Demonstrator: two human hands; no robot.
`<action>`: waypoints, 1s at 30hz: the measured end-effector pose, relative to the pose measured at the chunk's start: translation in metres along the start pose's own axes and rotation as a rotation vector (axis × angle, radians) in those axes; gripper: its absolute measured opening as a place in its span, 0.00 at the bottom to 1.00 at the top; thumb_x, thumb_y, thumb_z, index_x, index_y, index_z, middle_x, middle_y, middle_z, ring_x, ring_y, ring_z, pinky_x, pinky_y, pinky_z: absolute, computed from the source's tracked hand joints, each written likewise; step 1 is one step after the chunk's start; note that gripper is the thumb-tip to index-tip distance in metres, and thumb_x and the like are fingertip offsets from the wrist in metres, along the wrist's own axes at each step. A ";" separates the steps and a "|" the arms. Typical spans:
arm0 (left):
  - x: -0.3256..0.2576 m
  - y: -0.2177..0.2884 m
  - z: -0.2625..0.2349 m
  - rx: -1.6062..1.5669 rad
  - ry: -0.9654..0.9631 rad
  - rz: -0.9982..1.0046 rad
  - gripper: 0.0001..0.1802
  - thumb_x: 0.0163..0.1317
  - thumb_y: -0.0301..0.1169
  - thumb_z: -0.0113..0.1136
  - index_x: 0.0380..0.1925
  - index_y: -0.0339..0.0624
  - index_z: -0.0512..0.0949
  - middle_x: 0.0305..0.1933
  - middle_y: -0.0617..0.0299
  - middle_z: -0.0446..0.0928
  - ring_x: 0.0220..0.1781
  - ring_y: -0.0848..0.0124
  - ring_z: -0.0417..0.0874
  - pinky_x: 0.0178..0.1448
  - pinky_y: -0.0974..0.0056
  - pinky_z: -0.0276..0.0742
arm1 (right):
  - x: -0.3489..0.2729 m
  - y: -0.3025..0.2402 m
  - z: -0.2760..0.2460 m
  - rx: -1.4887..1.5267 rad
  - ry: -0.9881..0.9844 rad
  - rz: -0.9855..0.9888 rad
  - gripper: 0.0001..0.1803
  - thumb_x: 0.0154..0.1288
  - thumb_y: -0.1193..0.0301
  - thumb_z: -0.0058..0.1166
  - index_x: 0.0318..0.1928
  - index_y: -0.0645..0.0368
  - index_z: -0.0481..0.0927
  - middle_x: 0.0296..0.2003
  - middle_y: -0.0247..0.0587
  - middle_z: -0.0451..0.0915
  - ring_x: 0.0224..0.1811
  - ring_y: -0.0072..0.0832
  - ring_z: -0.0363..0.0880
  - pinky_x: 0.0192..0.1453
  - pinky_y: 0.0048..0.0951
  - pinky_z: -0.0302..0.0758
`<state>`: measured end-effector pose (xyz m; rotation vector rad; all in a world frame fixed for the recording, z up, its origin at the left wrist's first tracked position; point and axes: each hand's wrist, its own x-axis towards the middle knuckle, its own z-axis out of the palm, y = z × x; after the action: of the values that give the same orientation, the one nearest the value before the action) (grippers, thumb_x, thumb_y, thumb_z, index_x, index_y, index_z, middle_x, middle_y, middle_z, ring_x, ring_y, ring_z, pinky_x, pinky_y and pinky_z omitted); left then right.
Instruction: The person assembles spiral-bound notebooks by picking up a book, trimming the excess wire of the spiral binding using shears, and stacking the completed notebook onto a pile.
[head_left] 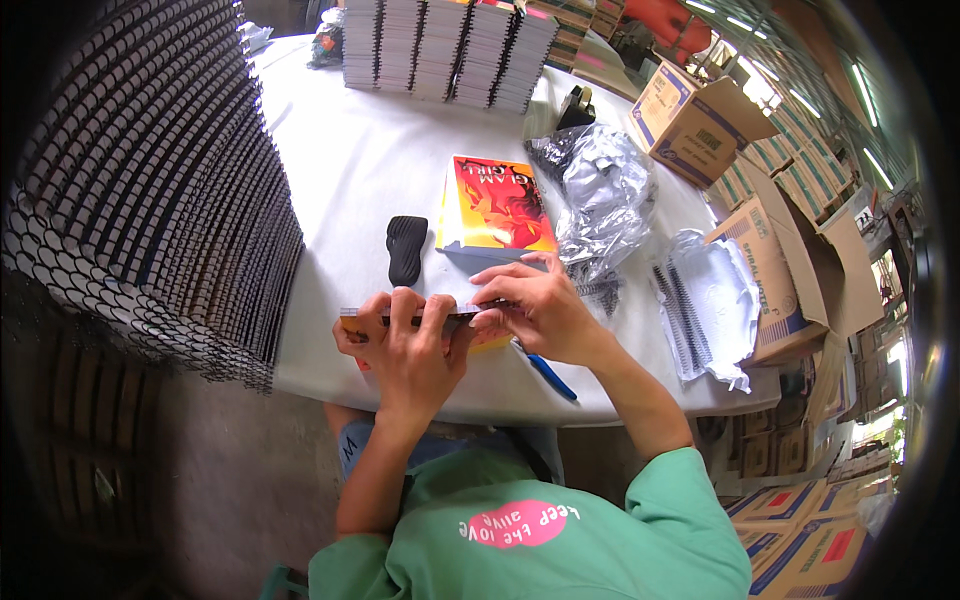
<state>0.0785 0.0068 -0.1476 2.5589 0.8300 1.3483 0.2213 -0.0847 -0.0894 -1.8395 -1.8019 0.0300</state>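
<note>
Head view: left grip (405, 345) clamped the notebook (420, 318) edge-up, right grip (535, 310) pinched its spine; binding looked unfinished, another stack (495, 205) waited.

Notebook (410, 318) mostly hidden under both hands, blue pen (545, 375) half covered (by the wrist), left stack (150, 180) cut off.

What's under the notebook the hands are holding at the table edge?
Under the notebook, the white table shows, and a blue pen pokes out on the right. The left hand and right hand cover the rest.
</note>
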 end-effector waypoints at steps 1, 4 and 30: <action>-0.002 0.000 -0.001 0.000 -0.017 -0.013 0.13 0.44 0.44 0.67 0.28 0.55 0.76 0.34 0.65 0.67 0.49 0.59 0.64 0.53 0.47 0.48 | 0.000 -0.001 0.002 -0.072 0.002 -0.029 0.05 0.61 0.70 0.54 0.37 0.53 0.80 0.37 0.32 0.82 0.46 0.27 0.77 0.60 0.41 0.57; 0.001 -0.002 0.000 -0.010 -0.016 -0.010 0.14 0.43 0.42 0.67 0.28 0.54 0.76 0.34 0.64 0.67 0.49 0.58 0.63 0.54 0.48 0.47 | -0.001 -0.007 0.009 -0.235 0.027 -0.047 0.08 0.60 0.64 0.53 0.35 0.53 0.80 0.36 0.33 0.82 0.44 0.27 0.77 0.59 0.43 0.57; 0.001 -0.048 -0.036 -0.432 -0.137 0.200 0.25 0.24 0.48 0.76 0.20 0.48 0.75 0.35 0.61 0.61 0.49 0.57 0.63 0.52 0.52 0.60 | 0.116 0.086 0.063 -0.092 -0.605 -0.004 0.31 0.58 0.69 0.53 0.63 0.56 0.62 0.54 0.54 0.72 0.59 0.46 0.69 0.61 0.38 0.67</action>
<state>0.0305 0.0433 -0.1425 2.3955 0.2289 1.2201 0.2872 0.0511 -0.1348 -2.0351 -2.2298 0.5651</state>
